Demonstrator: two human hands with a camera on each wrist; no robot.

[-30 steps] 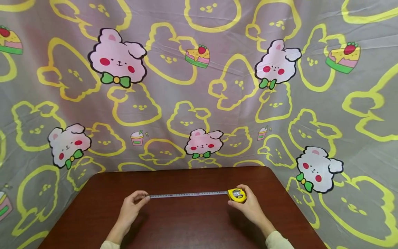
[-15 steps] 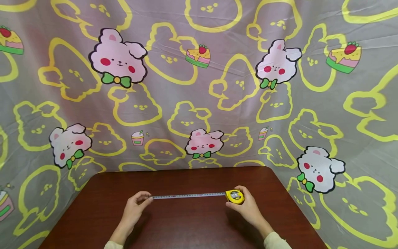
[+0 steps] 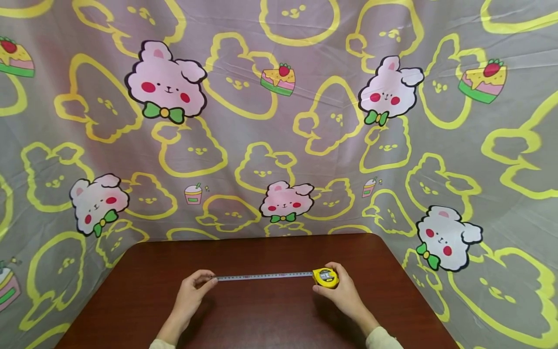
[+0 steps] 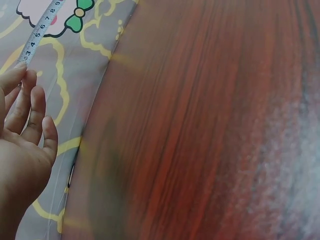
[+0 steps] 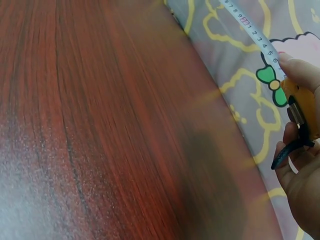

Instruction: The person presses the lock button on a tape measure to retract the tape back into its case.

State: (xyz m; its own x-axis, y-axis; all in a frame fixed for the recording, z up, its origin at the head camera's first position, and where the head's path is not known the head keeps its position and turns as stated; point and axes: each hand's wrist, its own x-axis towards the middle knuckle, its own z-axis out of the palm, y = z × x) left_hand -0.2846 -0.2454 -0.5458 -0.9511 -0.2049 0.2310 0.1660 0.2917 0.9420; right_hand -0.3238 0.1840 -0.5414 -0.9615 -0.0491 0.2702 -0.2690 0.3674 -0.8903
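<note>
My right hand point(image 3: 344, 288) grips a yellow tape measure point(image 3: 326, 277), thumb on the near side and fingers over the far side. From its case a silver blade point(image 3: 266, 277) runs out to the left, almost level above the table. The blade's free end is pinched between the thumb and index finger of my left hand point(image 3: 192, 291). In the left wrist view the other fingers of that hand point(image 4: 30, 135) are spread loosely below the blade point(image 4: 37, 35). A dark wrist strap point(image 5: 290, 150) hangs from the case point(image 5: 300, 107) in the right wrist view.
Below both hands lies a dark reddish-brown wooden table point(image 3: 261, 320) with rounded far corners. A grey curtain point(image 3: 322, 160) printed with rabbits, cakes and yellow outlines hangs round its back and sides.
The case has moved left with my right hand, and my left hand has shifted slightly right. The stretch of blade showing between them is shorter.
</note>
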